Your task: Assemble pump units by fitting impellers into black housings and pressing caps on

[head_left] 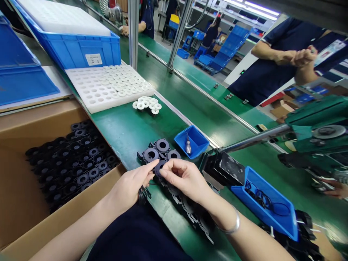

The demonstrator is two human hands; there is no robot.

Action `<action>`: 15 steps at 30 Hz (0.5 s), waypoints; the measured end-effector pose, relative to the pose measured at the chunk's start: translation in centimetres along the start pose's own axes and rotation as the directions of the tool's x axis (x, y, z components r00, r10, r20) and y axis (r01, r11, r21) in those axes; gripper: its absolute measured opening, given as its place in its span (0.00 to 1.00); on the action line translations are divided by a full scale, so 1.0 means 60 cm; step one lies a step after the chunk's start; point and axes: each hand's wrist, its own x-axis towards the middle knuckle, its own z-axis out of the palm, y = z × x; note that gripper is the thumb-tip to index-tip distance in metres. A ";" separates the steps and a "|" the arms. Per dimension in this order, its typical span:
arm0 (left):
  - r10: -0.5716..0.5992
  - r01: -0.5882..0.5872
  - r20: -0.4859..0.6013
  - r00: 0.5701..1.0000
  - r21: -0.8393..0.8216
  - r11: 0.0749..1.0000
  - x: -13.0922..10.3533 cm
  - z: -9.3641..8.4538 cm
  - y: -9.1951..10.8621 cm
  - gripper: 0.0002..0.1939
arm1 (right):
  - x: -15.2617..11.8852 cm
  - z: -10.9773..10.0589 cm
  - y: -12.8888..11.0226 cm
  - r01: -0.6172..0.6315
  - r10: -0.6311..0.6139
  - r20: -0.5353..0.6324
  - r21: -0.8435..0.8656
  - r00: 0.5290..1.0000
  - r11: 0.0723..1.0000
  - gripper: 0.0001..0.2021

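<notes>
My left hand (134, 185) has a bundle of thin black rings (144, 195) hanging under its curled fingers, while its forefinger reaches to a black round part (160, 168). My right hand (185, 177) is closed in a pinch over the same part; whatever is between the fingertips is hidden. Around them stands a row of black plastic housings (151, 155) with round, holed tops, running along the green bench toward me. Beyond the housings, a small blue tray (199, 146) holds a metal-handled pointed tool (188, 146).
At left, a cardboard box (95, 197) holds many black housings. White washers (146, 103) lie by a white foam tray (95, 107), below a blue crate (81, 49). A blue bin (282, 219) with black rings and a green machine (320, 123) are at right. A person (288, 58) stands opposite.
</notes>
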 end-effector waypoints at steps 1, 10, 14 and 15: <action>-0.028 0.028 -0.017 0.999 -0.014 1.000 -0.006 -0.001 -0.002 0.25 | 0.001 -0.006 0.005 0.005 -0.009 -0.062 -0.078 0.998 0.997 0.16; 0.223 -0.247 0.121 0.967 0.252 0.935 -0.020 0.013 -0.024 0.27 | 0.017 -0.025 0.056 0.049 -0.184 -0.163 -0.605 0.969 0.794 0.07; 0.274 -0.330 0.211 0.938 0.310 0.892 -0.015 0.022 -0.029 0.25 | 0.016 -0.027 0.058 0.121 -0.285 -0.083 -0.767 0.955 0.630 0.05; 0.285 -0.346 0.221 0.933 0.323 0.881 -0.014 0.022 -0.029 0.24 | 0.016 -0.029 0.057 0.171 -0.316 -0.021 -0.806 0.949 0.567 0.07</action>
